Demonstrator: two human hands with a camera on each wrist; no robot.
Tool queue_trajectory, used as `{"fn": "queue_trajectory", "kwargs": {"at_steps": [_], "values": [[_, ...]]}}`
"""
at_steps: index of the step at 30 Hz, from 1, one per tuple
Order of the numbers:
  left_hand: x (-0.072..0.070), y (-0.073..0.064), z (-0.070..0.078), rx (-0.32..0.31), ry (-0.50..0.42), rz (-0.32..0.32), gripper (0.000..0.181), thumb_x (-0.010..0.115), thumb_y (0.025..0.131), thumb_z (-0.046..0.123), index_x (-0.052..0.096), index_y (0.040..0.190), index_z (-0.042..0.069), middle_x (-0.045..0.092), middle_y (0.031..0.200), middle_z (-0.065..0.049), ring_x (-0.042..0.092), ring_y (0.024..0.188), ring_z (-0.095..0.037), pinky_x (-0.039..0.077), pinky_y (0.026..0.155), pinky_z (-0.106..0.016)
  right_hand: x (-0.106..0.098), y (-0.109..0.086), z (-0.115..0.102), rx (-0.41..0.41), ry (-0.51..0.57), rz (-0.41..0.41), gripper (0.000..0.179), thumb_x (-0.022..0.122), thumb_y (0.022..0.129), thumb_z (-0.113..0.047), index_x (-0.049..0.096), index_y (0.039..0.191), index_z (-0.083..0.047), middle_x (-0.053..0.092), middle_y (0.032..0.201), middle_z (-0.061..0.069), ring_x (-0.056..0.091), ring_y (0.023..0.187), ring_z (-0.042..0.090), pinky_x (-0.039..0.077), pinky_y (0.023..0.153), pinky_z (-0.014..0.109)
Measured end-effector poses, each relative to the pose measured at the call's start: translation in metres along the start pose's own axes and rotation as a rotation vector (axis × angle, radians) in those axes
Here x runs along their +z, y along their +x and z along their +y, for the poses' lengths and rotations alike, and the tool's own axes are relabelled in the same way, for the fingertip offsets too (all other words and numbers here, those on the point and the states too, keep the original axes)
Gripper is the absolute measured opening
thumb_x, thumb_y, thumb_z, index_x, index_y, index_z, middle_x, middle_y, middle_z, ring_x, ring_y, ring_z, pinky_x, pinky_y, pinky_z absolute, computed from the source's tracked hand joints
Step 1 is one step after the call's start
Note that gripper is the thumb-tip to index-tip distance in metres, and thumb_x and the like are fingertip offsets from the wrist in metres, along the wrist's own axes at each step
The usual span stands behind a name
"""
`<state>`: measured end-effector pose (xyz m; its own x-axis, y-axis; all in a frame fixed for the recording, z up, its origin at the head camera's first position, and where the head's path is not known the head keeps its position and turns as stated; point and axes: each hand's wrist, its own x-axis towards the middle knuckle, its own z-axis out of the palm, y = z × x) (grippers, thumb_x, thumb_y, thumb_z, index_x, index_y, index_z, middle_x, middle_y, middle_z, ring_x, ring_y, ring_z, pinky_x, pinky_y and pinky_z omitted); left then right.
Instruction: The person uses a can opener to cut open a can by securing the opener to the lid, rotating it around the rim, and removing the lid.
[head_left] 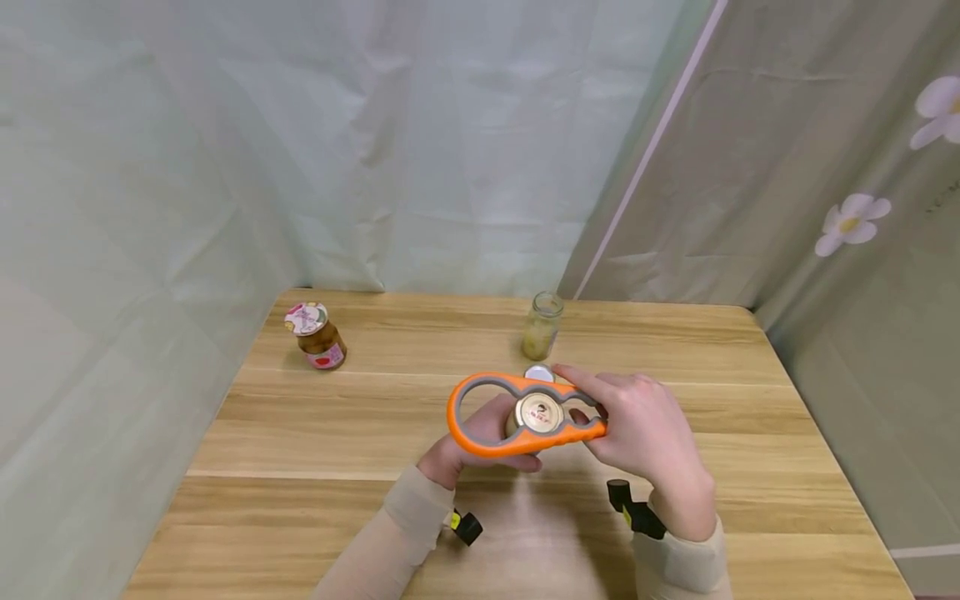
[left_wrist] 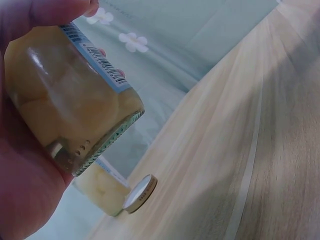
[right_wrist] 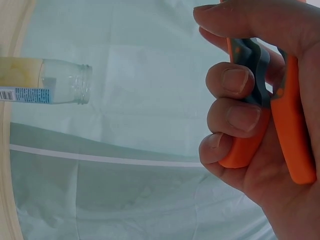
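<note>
In the head view, my left hand (head_left: 487,421) grips a glass jar from the side; its gold lid (head_left: 540,412) faces up. Pale rounded pieces fill this jar (left_wrist: 75,100) in the left wrist view, where its base is raised off the table. An orange jar opener (head_left: 483,451) with grey inner pads lies across the jar's top, the lid showing between its two arms. My right hand (head_left: 648,421) holds the opener by its handle end. Fingers curl around one orange handle (right_wrist: 295,140) in the right wrist view, with the thumb higher up.
Behind the hands stands an uncovered glass jar (head_left: 542,329) with pale contents. A loose lid (head_left: 538,373) lies in front of it. At the table's back left is a jar of brown contents (head_left: 318,337) with a patterned lid. Curtains (head_left: 450,167) hang around the wooden table (head_left: 300,442).
</note>
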<state>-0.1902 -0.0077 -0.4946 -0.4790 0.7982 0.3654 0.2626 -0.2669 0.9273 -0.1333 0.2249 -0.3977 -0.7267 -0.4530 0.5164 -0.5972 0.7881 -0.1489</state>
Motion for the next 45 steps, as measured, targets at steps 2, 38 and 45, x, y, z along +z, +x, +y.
{"fn": "queue_trajectory", "kwargs": {"at_steps": [2, 38, 45], "values": [[0.000, -0.001, 0.001, 0.000, 0.003, -0.002, 0.096, 0.088, 0.080, 0.014, 0.043, 0.165, 0.014, 0.049, 0.164, -0.007, 0.048, 0.149, -0.028, 0.038, 0.122, -0.045, 0.000, 0.000, 0.000, -0.004, 0.003, 0.000, 0.067, 0.083, 0.069, -0.010, 0.075, 0.134, -0.029, 0.049, 0.068, -0.018, 0.038, 0.054, 0.004, 0.039, 0.055, 0.028], [-0.002, -0.007, 0.000, -0.119, 0.092, 0.059, 0.066, 0.094, 0.073, 0.006, 0.069, 0.134, 0.013, 0.069, 0.111, 0.004, 0.059, 0.100, -0.013, 0.048, 0.104, -0.035, 0.004, 0.003, 0.005, -0.057, 0.047, 0.238, 0.054, 0.081, 0.075, -0.009, 0.079, 0.128, -0.018, 0.049, 0.066, -0.014, 0.040, 0.057, 0.002, 0.035, 0.050, 0.025], [0.001, -0.008, 0.006, -0.140, 0.165, 0.071, 0.070, 0.095, 0.074, 0.003, 0.064, 0.137, 0.006, 0.069, 0.121, -0.002, 0.063, 0.109, -0.014, 0.047, 0.109, -0.037, 0.000, 0.000, 0.001, 0.070, 0.066, 0.256, 0.051, 0.078, 0.078, -0.011, 0.079, 0.128, -0.016, 0.059, 0.070, -0.008, 0.047, 0.058, 0.004, 0.041, 0.050, 0.027]]}}
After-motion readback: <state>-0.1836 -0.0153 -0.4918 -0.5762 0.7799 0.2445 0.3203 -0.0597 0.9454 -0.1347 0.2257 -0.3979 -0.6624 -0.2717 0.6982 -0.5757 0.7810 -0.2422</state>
